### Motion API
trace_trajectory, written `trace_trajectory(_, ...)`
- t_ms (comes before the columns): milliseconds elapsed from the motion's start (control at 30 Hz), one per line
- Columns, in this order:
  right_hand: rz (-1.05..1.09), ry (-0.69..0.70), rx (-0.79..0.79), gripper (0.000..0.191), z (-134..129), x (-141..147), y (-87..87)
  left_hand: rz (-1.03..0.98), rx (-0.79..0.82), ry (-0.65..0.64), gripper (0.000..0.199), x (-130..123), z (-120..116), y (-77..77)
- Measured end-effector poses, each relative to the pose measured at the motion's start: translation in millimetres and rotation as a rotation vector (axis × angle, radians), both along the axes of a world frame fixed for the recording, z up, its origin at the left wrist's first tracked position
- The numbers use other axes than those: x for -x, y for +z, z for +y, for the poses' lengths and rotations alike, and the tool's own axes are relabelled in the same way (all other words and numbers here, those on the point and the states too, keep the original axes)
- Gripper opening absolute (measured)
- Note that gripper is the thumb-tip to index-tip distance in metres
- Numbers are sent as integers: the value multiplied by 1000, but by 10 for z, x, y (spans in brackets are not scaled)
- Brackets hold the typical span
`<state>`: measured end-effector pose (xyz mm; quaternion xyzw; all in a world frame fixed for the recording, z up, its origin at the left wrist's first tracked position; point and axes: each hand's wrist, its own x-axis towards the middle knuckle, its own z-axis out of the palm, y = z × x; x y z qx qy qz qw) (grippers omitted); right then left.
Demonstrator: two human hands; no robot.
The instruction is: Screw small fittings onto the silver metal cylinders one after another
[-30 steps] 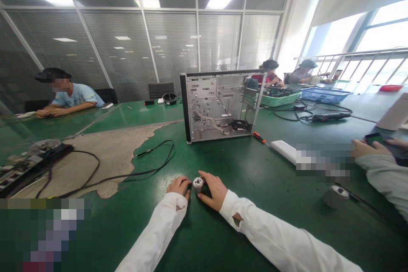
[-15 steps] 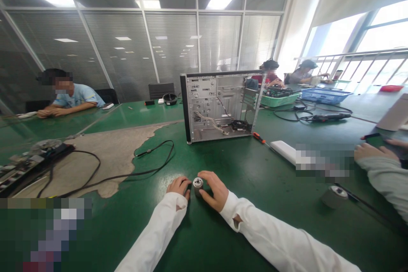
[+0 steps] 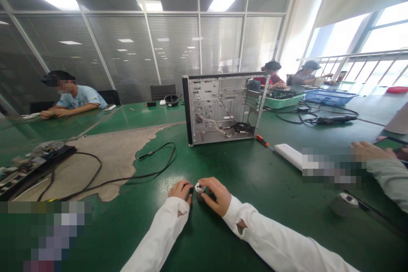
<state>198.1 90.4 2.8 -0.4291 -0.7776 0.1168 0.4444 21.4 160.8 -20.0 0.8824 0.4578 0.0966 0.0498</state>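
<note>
A small grey metal cylinder [image 3: 199, 196] with a silver top stands upright on the green table in front of me. My right hand [image 3: 217, 195] grips it from the right, with a finger at the upper rim and the thumb against the side. On the other side, my left hand [image 3: 180, 191] rests on the table, its fingers curled and close to the thumb. A dark spot shows between those fingertips, but I cannot make out what it is. The left fingertips are very near the cylinder; whether they touch it is unclear.
An open computer case [image 3: 223, 110] stands ahead, with an orange-handled screwdriver [image 3: 262, 140] beside it. At right are a similar cylinder [image 3: 344, 205], a white bar [image 3: 288, 155] and another person's hand [image 3: 369, 151]. A black cable [image 3: 127, 178] lies left. Baskets [image 3: 330, 97] stand farther back.
My right hand has closed in on the cylinder, its finger now at the top rim. My left fingers look more curled. The whole view has shifted slightly; the other person's hand has moved a little.
</note>
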Motion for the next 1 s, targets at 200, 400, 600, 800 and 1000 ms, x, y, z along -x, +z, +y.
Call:
trace_trajectory(200,-36,-18,19,32,18,-16,-32,-3,-9,10,36,-16,-8,4)
trace_trajectory(400,-69,-23,20,37,6,-8,-11,-10,-16,-9,35,-2,-20,14)
trace_trajectory(600,-53,9,-1,30,8,-2,12,-21,-33,-10,34,4,-30,11)
trace_trajectory(800,-60,14,-38,31,28,-16,-30,-20,-33,-11,35,-2,-17,-7)
trace_trajectory(1000,-57,7,-46,30,26,-13,-26,-26,-38,2,33,-8,-18,-8)
